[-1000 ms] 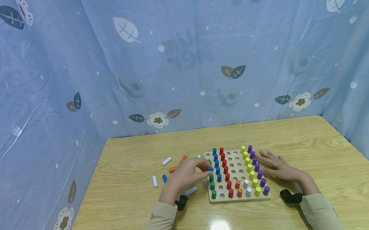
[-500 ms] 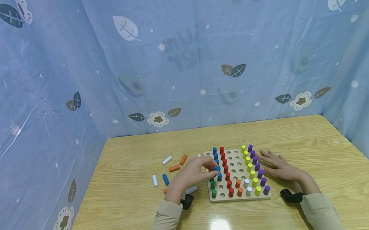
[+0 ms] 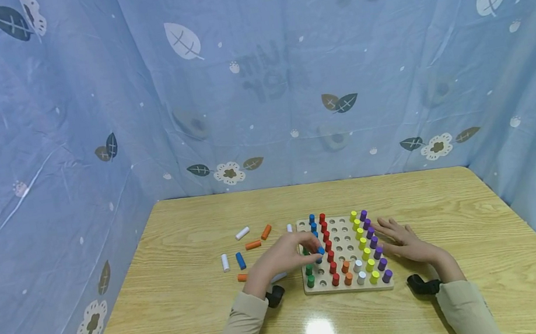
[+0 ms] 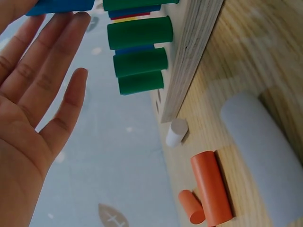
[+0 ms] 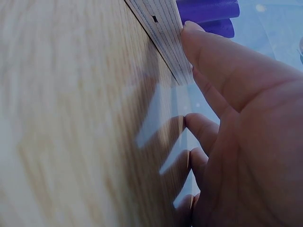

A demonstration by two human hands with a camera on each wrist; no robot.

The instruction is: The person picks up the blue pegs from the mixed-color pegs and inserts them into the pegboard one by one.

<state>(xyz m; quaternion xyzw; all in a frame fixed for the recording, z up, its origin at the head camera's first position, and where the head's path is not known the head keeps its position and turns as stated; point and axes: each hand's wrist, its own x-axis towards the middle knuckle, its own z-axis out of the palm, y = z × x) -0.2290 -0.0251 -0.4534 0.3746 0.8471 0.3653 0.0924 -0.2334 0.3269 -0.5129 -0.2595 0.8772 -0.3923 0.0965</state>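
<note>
A wooden pegboard (image 3: 342,291) holds columns of green, blue, red, yellow and purple pegs, with a few orange and white ones near its front. Over its left part, my left hand (image 3: 282,254) pinches a blue peg (image 3: 321,250) between thumb and fingertips, above the blue column. The left wrist view shows this blue peg (image 4: 66,5) at the top, with the other fingers extended below it and green pegs (image 4: 140,33) alongside. My right hand (image 3: 406,244) lies at the board's right edge, fingers spread; its thumb touches the board beside the purple pegs (image 5: 208,10).
Loose pegs lie left of the board: orange (image 3: 253,245), white (image 3: 225,262) and blue (image 3: 240,261) among them. A white peg (image 3: 289,228) stands by the board's back left corner. A patterned blue curtain (image 3: 252,75) borders the wooden table (image 3: 192,221).
My left hand has carried the blue peg rightward from the green column to the blue column, then slightly toward the board's near side. The right hand has stayed put.
</note>
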